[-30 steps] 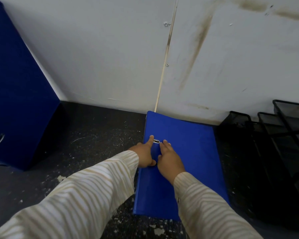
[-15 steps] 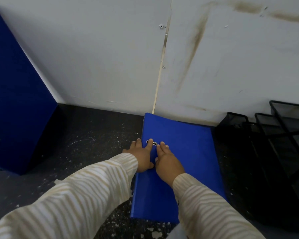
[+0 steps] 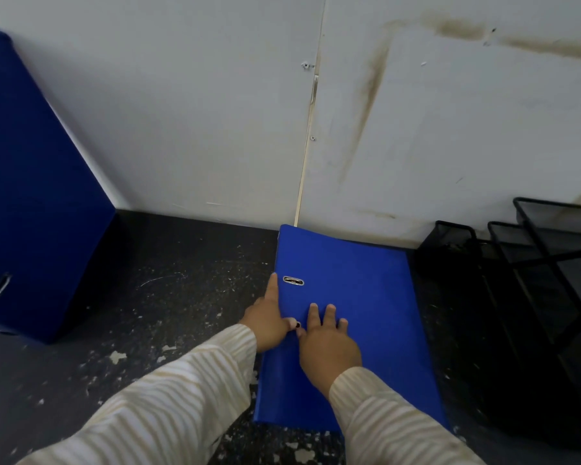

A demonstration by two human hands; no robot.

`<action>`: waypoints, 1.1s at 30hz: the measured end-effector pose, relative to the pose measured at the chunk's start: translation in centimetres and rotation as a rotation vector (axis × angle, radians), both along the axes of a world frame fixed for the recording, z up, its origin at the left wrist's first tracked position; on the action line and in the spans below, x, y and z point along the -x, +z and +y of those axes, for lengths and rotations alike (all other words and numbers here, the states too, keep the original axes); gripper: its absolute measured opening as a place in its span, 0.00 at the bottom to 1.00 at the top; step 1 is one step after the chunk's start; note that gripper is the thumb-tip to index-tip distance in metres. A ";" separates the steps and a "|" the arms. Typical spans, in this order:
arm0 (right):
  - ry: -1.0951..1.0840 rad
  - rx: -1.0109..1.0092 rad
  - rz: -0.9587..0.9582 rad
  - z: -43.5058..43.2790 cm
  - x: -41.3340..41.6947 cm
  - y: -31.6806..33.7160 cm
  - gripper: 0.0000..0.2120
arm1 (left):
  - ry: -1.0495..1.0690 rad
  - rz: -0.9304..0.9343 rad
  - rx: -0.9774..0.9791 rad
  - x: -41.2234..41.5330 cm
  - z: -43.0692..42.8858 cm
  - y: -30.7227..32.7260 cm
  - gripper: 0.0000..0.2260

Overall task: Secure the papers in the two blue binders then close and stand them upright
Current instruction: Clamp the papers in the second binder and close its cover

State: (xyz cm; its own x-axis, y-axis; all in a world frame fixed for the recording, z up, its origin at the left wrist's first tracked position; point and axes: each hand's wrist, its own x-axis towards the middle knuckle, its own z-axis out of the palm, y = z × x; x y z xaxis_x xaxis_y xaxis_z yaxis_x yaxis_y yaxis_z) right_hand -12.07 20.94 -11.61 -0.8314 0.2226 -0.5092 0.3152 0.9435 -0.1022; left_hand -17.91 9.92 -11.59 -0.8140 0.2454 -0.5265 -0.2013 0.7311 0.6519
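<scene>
Right hand [image 3: 327,344], left hand [image 3: 265,325] slid back from metal slot [image 3: 293,281]. Right flat, fingers spread, on closed binder [image 3: 366,297]; left at spine edge, index straight, grip unclear.

The near binder [image 3: 366,297] is bright blue, the far binder [image 3: 31,196] navy. Sleeves [image 3: 168,397] cream with beige stripes; tabletop [image 3: 182,280] black, flecked white; wall [image 3: 182,112] white, brown-streaked.
</scene>
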 end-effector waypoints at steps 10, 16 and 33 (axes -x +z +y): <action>0.001 0.063 0.052 0.3 -1.9 -1.0 0.32 | 0.631 -0.433 -0.500 0.6 0.4 0.1 0.11; -0.034 0.134 0.049 1.0 -2.0 -0.3 0.36 | 0.666 -0.490 -0.594 1.3 1.0 0.3 0.07; 0.010 0.304 0.228 -0.9 -4.9 4.2 0.52 | 0.785 -0.317 -1.034 -4.9 -1.6 3.8 0.20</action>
State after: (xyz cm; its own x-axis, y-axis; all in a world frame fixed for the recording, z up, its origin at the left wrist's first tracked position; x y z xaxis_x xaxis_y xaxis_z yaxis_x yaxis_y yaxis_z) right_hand -7.16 20.04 -7.36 -0.9325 0.0811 -0.3520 0.2428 0.8622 -0.4445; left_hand -13.06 8.32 -7.78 -0.8004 0.1697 -0.5749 -0.5826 -0.4458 0.6796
